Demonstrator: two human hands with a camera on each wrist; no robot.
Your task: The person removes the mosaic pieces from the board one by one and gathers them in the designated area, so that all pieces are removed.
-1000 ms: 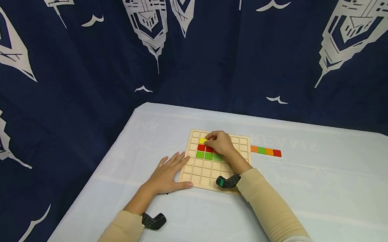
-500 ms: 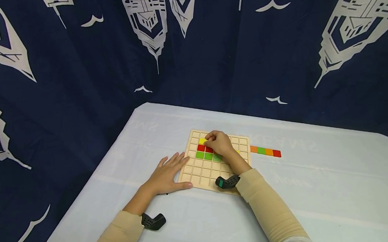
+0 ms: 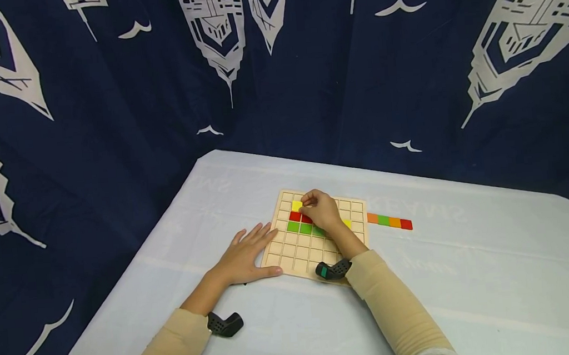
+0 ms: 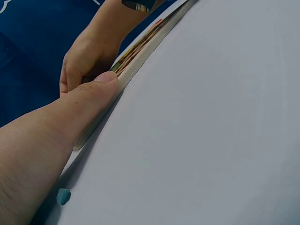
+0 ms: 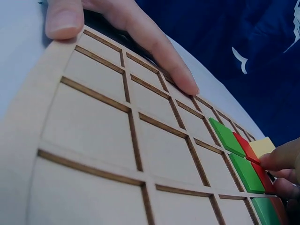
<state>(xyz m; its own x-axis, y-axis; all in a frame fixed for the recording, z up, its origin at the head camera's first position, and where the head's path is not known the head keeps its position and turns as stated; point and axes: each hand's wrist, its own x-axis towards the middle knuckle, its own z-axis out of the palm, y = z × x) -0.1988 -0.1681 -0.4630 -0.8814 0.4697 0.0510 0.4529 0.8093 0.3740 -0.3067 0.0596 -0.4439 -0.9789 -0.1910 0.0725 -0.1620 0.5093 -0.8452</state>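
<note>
Yellow tile (image 5: 262, 146) is best lowered square; right hand's grip (image 3: 322, 211) looks clamped on it, spread left hand (image 3: 246, 258) steadying the grid board (image 3: 290, 250).

head view looks forward and down from above; close, low wrist views both share the gridded board (image 3: 289, 250).

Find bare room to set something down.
Bare: the white table between the left sleeve and right sleeve, and right of the latter, nearer than the tile strip. Crowded: the grid board, with left hand, right hand and coloured tiles.
</note>
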